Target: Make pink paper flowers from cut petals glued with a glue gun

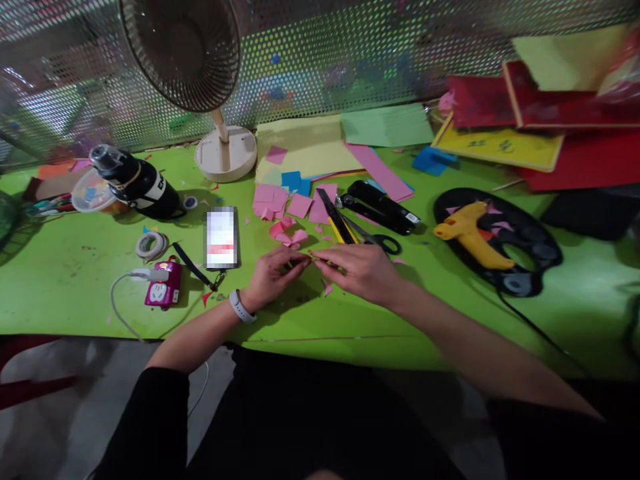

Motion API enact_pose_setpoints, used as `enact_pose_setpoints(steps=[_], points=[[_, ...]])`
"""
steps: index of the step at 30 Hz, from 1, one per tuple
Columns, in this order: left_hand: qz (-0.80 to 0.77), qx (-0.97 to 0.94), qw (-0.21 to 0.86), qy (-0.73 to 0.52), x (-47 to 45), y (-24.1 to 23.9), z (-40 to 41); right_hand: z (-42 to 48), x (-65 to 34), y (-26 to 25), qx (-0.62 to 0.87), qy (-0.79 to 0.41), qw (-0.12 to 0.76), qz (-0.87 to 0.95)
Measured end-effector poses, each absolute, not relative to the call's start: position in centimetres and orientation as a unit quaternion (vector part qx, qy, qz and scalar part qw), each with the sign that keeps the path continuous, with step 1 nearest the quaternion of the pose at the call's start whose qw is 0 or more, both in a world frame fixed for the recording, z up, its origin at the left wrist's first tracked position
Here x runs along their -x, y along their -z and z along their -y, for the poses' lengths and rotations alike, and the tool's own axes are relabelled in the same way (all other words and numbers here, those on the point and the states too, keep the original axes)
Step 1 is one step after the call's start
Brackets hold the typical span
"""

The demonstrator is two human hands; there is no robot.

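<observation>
My left hand and my right hand meet fingertip to fingertip just above the green table. Both are closed in a pinch. A tiny reddish speck shows between the fingertips, but what they hold is too small to name. Curled pink paper pieces lie just beyond my left fingers. Behind my right hand are a yellow and black utility knife and black-handled scissors, partly covered by the hand. Pink paper squares are spread farther back, and a pink scrap lies under my hands.
At left stand a phone, purple power adapter, tape roll, dark bottle and fan. Rightward are a black stapler and yellow glue gun on a black pad, its cord trailing toward the front edge.
</observation>
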State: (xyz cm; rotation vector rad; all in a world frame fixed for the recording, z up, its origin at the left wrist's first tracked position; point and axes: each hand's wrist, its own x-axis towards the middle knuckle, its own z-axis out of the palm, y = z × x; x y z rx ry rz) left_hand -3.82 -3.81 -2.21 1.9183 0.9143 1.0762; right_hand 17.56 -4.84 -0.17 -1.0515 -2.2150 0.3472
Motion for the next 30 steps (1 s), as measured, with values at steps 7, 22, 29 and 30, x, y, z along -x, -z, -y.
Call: enact_pose_setpoints(steps=[7,22,29,30], points=[[-0.361,-0.744,0.367,-0.425,3.8,2.2,3.9,4.9,-17.6,0.2,0.411,-0.136,0.319,0.843],[-0.456,-0.655,0.364,-0.480,6.4,-0.2,0.6,4.7,-17.6,1.2,0.349,-0.161,0.268,0.884],[-0.485,-0.798,0.180,-0.308,7.4,-0.6,0.0,4.8,-17.0,2.3,0.358,-0.178,0.171,0.901],[-0.483,-0.805,0.164,-0.304,7.3,-0.6,0.1,4.8,-17.0,2.2,0.360,-0.176,0.159,0.902]])
